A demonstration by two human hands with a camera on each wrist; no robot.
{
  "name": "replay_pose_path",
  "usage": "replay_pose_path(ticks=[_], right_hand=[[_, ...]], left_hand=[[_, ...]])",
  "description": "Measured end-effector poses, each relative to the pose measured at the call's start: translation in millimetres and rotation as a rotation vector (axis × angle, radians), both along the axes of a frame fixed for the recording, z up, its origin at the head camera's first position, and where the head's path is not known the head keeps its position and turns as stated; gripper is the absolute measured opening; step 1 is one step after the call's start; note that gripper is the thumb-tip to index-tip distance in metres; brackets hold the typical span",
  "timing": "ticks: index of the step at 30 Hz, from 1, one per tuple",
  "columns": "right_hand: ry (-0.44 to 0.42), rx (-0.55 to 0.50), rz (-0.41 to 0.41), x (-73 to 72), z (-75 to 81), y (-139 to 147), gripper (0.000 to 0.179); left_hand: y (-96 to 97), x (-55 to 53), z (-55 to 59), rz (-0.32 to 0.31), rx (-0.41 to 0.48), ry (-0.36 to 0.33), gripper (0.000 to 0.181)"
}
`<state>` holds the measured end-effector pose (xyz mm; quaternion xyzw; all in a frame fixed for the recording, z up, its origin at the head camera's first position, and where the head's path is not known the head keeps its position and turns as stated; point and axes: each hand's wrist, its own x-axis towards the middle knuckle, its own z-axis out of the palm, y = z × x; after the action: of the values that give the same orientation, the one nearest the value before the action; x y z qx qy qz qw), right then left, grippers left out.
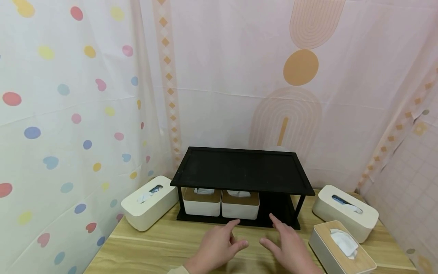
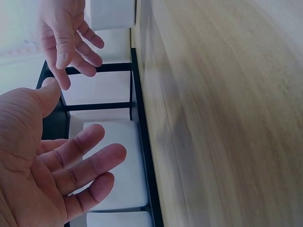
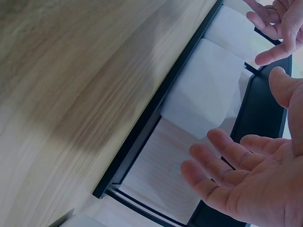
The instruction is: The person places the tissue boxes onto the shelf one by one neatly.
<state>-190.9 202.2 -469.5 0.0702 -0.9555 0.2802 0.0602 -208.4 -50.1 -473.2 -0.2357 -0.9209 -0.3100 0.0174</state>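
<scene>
Two wood-topped tissue boxes [image 1: 202, 208] [image 1: 240, 211] are tucked side by side in the black rack [image 1: 243, 171]. Left hand [image 1: 217, 245] and right hand [image 1: 289, 245] hang just in front of it, both wide, totally empty. Cream boxes [image 1: 150, 203] [image 1: 343, 217] kinda flank it.

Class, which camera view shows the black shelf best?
The head view: it shows the black shelf with its whole top uncovered. The left wrist view shows only parts of it, sideways, partly behind the left hand; the right wrist view shows parts, slanted, partly behind the right hand.

Two tissue boxes [image 1: 240, 210] inside rack [image 1: 241, 170]
</scene>
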Motion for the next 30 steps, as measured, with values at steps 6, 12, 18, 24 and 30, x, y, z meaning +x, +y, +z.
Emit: replay_pose_path(ticks=[6,12,18,24,30], right_hand=[[-0.001,0.014,-0.002,0.8,1.4,1.9,0.084],[0.016,0.017,0.001,3.7,1.6,3.8,0.083],[0.058,0.036,0.000,5.9,3.2,4.8,0.081],[0.103,0.058,-0.020,8.5,5.8,6.2,0.082],[0.230,0.097,-0.036,12.7,10.2,9.0,0.082]], left_hand=[[2.2,1.0,0.3,-0.015,-0.002,-0.022,0.074],[5.5,2.4,1.7,-0.025,0.002,-0.064,0.072],[8.0,4.9,1.1,-0.045,0.004,-0.067,0.071],[8.7,6.1,-1.8,-0.066,0.000,-0.050,0.070],[9.8,6.9,-2.9,-0.076,-0.022,-0.035,0.069]])
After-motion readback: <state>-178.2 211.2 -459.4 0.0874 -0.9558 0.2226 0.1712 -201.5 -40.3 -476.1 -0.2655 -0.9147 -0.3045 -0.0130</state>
